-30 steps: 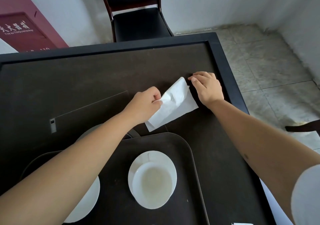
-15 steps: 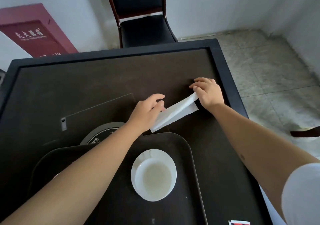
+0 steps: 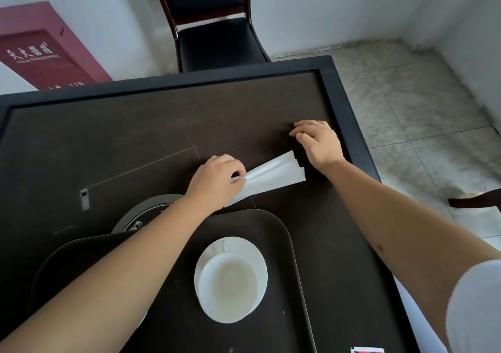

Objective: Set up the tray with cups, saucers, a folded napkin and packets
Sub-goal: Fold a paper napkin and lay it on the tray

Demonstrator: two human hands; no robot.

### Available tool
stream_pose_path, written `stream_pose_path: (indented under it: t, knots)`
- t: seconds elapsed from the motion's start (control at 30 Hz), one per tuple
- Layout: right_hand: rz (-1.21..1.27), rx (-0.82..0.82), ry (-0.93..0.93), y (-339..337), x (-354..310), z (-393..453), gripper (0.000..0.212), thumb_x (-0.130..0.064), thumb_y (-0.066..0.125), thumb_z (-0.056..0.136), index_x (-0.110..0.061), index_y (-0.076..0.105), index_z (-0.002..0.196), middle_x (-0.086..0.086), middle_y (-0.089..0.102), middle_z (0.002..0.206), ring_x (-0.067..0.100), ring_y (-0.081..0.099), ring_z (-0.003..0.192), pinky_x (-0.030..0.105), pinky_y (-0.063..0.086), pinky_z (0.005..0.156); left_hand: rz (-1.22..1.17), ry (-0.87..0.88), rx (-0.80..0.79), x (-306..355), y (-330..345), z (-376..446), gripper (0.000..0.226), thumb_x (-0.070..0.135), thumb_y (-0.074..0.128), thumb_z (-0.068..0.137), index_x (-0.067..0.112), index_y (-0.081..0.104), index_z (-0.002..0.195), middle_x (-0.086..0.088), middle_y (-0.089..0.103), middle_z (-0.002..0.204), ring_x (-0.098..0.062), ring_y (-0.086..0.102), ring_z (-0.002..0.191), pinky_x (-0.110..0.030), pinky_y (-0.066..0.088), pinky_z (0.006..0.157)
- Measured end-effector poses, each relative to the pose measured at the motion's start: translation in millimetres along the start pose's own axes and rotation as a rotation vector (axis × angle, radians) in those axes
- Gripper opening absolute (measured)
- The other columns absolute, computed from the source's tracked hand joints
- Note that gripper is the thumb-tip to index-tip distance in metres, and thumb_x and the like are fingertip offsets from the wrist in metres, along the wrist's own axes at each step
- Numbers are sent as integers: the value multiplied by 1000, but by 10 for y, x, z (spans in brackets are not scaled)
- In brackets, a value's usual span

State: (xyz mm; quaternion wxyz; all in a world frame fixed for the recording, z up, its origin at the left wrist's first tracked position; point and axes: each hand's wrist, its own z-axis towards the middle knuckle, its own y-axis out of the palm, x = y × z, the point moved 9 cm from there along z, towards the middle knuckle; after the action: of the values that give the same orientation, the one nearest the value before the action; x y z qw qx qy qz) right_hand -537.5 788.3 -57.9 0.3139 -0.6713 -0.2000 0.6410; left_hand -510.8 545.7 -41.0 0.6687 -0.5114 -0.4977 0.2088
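A packet with red print is cut off at the bottom edge of the dark desk. Nearer the middle, a white cup sits on a round white saucer in a dark, round-cornered tray; the left forearm hides much of the tray. Beyond it, the left hand pinches one end of a white napkin, folded into a long strip on the desk. The right hand rests just past the other end, fingers loosely curled, holding nothing. A black padded chair stands behind.
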Motion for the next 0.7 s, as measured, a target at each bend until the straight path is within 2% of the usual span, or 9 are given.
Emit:
stream_pose_path:
  t: [0.13,0.2,0.3,0.4,0.47,0.57,0.7]
  knots:
    - [-2,5,-11,-13,-11,-11,32,-34,44,87,-29,75,95,-12,65,118,8,44,121,31,34,97,-118,-78,10,-98,-28,47,5,19,62,92,22,66,91,7,64,93,-13,60,85,-36,56,72]
    - [3,4,-28,-21,-51,-22,29,-31,47,88,-27,74,98,-11,66,117,10,46,120,32,36,98,-147,-133,17,-149,-37,64,6,20,60,93,23,65,95,7,64,91,-12,62,81,-32,58,71]
    - [70,-11,-104,-44,-150,-124,19,-20,55,85,-20,71,95,-9,63,110,15,50,112,36,39,99,-205,-146,55,-150,-68,57,19,15,60,93,21,62,111,5,62,106,-12,61,91,-24,53,74]
    - [10,-98,-269,30,-261,-331,10,-17,60,81,-15,67,87,-3,58,113,19,48,110,35,38,96,-117,-44,50,-51,-65,12,12,14,59,92,21,63,102,5,57,114,-13,55,99,-29,51,78]
    - [-36,-140,-323,75,-278,-404,9,-16,63,82,-13,68,88,2,57,117,22,45,112,33,36,97,-95,-12,19,-39,-27,-30,7,24,62,91,22,64,98,8,58,116,-12,51,105,-30,47,82]
    - [-104,-182,-330,117,-279,-401,15,-10,72,78,-12,69,93,5,57,121,27,44,115,37,36,97,-68,-2,-25,-65,26,-69,19,36,69,86,24,67,100,11,56,124,-9,46,115,-25,37,86]
    - [-111,-177,-336,116,-289,-392,7,-9,74,80,-12,75,86,7,60,119,29,44,115,35,38,95,-83,-17,5,-79,8,-57,7,24,70,88,19,71,91,4,60,125,-12,48,116,-27,42,89]
